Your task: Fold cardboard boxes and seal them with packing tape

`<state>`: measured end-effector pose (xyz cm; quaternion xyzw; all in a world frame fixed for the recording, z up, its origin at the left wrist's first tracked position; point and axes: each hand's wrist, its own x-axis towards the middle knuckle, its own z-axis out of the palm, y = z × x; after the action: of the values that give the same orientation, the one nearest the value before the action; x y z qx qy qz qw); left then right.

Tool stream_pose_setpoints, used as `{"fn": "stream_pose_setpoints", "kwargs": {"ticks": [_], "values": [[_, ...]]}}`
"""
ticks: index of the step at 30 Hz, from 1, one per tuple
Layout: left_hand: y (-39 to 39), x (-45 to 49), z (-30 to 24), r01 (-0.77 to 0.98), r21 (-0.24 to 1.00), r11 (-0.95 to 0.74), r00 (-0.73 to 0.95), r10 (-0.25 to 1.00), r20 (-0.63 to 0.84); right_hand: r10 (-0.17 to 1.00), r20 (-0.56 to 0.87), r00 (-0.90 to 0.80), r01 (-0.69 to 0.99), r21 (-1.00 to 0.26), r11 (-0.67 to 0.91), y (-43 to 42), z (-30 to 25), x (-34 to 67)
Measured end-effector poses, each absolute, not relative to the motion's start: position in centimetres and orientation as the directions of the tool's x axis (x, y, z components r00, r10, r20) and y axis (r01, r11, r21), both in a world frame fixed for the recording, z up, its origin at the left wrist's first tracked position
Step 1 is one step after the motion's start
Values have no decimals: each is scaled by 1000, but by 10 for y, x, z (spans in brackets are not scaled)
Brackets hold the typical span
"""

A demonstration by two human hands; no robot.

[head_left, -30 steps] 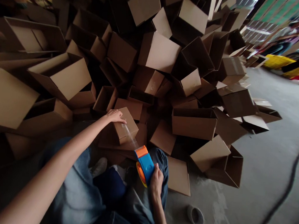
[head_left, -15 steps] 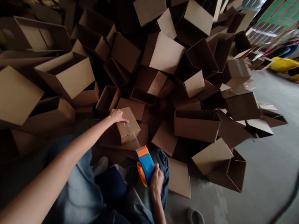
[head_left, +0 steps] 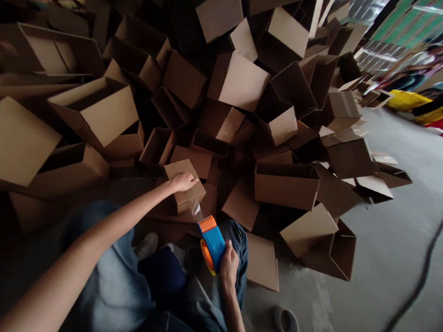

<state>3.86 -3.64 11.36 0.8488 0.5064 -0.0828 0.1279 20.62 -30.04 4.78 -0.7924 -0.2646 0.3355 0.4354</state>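
Note:
A small closed cardboard box [head_left: 188, 200] sits on flat cardboard between my knees. My left hand [head_left: 184, 181] presses down on its top, fingers bent and held together; their tips are hard to make out. From the box's near edge a strip of clear tape [head_left: 196, 211] stretches to a blue and orange tape dispenser [head_left: 213, 241]. My right hand [head_left: 229, 265] is wrapped round the dispenser at its near right end, just above my right knee. The dispenser is tilted, its orange head facing the box.
A big heap of open cardboard boxes [head_left: 287, 185] rises ahead and to both sides. A flat cardboard piece [head_left: 262, 261] lies right of my knee. On the concrete floor are a grey tape core [head_left: 286, 322] and a dark cable [head_left: 421, 284]. Another person [head_left: 417, 64] is far right.
My left hand has slid right across the box top, from its left edge towards the taped side. The dispenser stays in my right hand, almost in place. The view has turned slightly right.

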Motion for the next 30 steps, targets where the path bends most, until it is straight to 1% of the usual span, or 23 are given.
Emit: {"fn": "stream_pose_setpoints", "kwargs": {"ticks": [3, 7, 12, 17, 23, 28, 30], "values": [[-41, 43, 105, 877, 127, -464, 480, 826, -295, 709, -298, 640, 118, -873, -474, -300, 47, 207], [-51, 48, 97, 873, 104, -477, 486, 825, -289, 703, -303, 643, 110, -872, -477, -299, 44, 208], [-57, 51, 103, 885, 78, -459, 461, 836, -297, 698, -300, 650, 108, -873, -475, -301, 39, 210], [-58, 50, 113, 868, 104, -486, 491, 804, -336, 706, -288, 647, 111, -881, -460, -302, 37, 210], [-72, 55, 104, 845, 130, -519, 523, 749, -406, 705, -292, 646, 109, -879, -465, -302, 37, 209], [-62, 53, 111, 816, 166, -554, 563, 696, -446, 714, -292, 637, 120, -877, -466, -302, 39, 210], [-58, 51, 117, 799, 186, -571, 588, 679, -440, 714, -288, 638, 120, -879, -461, -303, 39, 210]]}}
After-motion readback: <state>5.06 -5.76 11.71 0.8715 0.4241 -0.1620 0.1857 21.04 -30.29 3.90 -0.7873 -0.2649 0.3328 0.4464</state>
